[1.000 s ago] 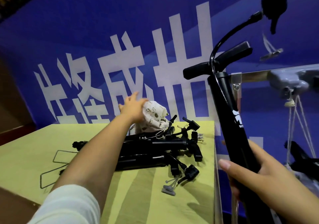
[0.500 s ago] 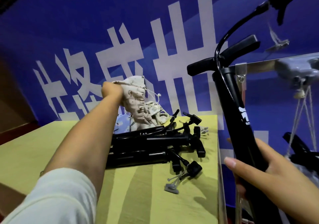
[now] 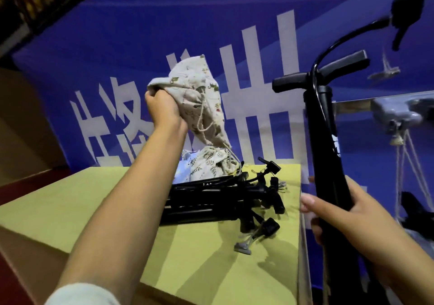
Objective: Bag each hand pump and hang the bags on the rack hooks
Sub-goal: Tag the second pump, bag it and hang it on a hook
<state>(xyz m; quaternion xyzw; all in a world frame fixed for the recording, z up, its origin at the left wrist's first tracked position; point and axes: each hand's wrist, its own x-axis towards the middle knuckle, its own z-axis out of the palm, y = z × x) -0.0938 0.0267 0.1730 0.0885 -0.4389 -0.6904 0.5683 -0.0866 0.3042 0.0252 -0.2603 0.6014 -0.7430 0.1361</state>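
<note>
One black hand pump [image 3: 328,163] upright at the right, barrel gripped by the right hand [image 3: 352,215], fingers curled round it. Printed cloth bag [image 3: 199,102] raised left of it, bunched in the closed fingers of the left hand [image 3: 162,107], drawstring dangling. Below, more bags [image 3: 206,166] heaped at the far edge of the yellow table [image 3: 70,206], behind a pile of black pumps [image 3: 218,199]. Farther right, a metal rack bar [image 3: 352,105], strings hanging.

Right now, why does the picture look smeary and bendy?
Head view: motion blur smears the patterned cloth drawstring bag in the left hand and the black hand pump's hose head; the wide lens bends the edges; soft shadows fall across the yellow-green table.
</note>
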